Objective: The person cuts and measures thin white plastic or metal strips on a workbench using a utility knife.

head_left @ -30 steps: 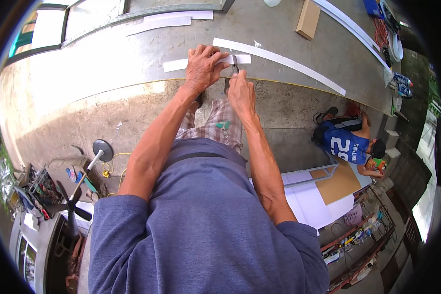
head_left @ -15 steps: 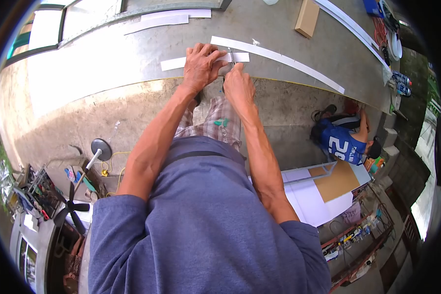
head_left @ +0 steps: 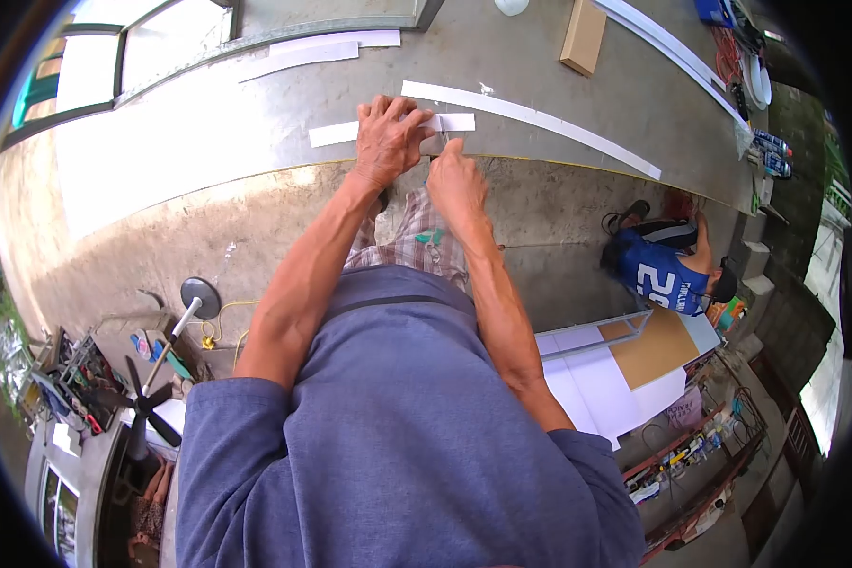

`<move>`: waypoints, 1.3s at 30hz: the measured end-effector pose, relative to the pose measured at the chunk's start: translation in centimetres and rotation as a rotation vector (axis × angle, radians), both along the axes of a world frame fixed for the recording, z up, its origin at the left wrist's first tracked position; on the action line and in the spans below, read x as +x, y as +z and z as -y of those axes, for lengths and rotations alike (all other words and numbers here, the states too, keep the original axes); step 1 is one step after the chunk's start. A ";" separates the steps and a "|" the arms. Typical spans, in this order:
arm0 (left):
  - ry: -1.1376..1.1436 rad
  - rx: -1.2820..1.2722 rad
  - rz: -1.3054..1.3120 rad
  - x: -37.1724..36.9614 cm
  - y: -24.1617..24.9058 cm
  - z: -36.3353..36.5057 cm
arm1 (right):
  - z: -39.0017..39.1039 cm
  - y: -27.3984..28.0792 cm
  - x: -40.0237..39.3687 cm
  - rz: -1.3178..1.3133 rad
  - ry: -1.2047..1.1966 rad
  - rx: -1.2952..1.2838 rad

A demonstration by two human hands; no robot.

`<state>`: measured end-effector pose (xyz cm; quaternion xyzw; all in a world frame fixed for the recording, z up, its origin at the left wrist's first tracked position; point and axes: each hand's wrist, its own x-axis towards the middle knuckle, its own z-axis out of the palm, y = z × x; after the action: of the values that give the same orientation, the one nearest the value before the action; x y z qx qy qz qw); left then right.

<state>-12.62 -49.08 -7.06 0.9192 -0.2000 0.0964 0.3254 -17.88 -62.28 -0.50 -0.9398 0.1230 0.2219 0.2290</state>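
Observation:
A short white strip lies near the front edge of the grey table. My left hand presses on its middle, with the fingers bent over it. Close to the strip's right part, my right hand is closed around a thin tool whose tip reaches the strip; the rest of the tool is hidden in the fist. Behind and to the right runs a long white strip.
Two white strips lie by a metal frame. A brown block and long white profiles are at the back right. Beyond the table's front edge, a person in blue crouches to the right.
My right hand has moved slightly down toward the table's front edge with the tool. My left hand stays on the short strip.

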 end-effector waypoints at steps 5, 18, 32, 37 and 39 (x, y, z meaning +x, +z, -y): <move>-0.014 0.014 -0.022 -0.4 -0.1 -0.2 | -0.1 0.0 -1.4 -0.014 -0.006 0.012; 0.013 -0.026 -0.040 0.3 -0.2 -0.1 | 3.0 -1.6 -3.0 0.088 -0.089 0.142; -0.240 -0.332 -0.527 1.5 4.3 -1.3 | 6.7 -1.8 1.0 0.271 -0.715 1.185; -0.352 -0.666 -0.863 1.5 8.3 -2.5 | 6.7 -0.9 0.6 -0.200 -0.643 1.678; -0.332 -0.741 -0.890 1.1 9.0 -2.5 | 6.0 0.0 0.4 -0.106 -0.691 1.617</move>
<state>-11.55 -46.62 1.97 0.6532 -0.1383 -0.2862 0.6872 -17.46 -68.31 -0.48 -0.3885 0.2163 0.2026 0.8725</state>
